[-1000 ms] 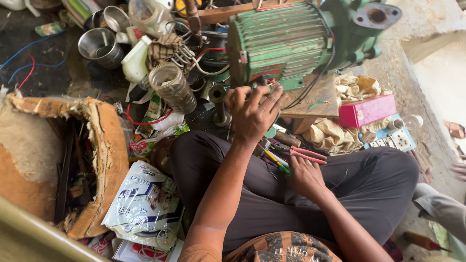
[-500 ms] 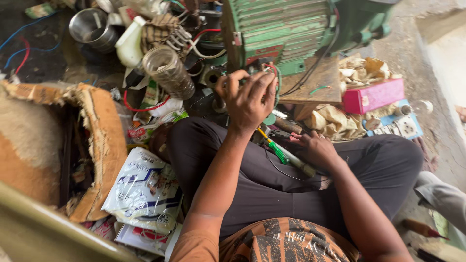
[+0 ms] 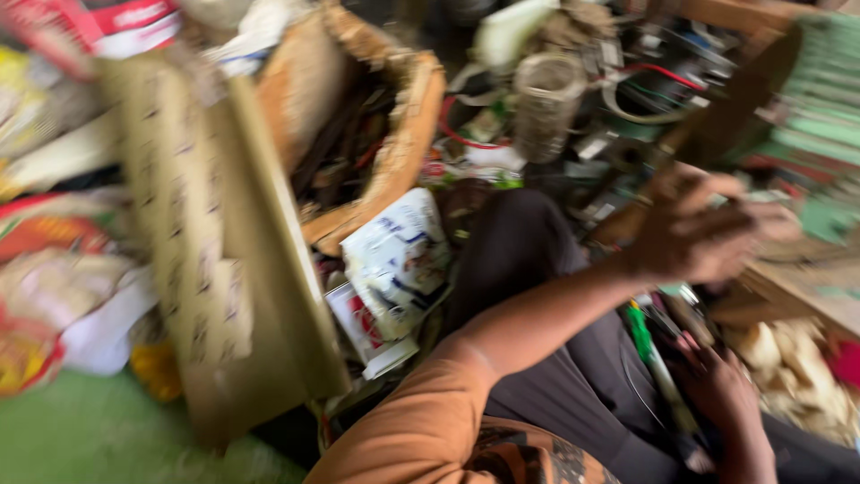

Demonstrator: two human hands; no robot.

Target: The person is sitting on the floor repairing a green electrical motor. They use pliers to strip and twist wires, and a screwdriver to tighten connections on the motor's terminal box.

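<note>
The view is heavily blurred. My left hand is raised at the right, in front of a green finned motor, with its fingers curled; blur hides whether it grips anything. A brown slanted shape rises just above that hand. My right hand lies low on my lap over dark trousers, fingers loosely apart. It rests beside a green-handled tool.
A torn brown cushion-like box lies at centre left, with a printed white bag below it. A wire coil and loose metal parts crowd the top. A tan board and coloured wrappers fill the left. Green floor shows at bottom left.
The view has swung sharply left and blurred, so the motor slid to the right edge. My left hand stays raised by the motor; my right hand stays on my lap.
</note>
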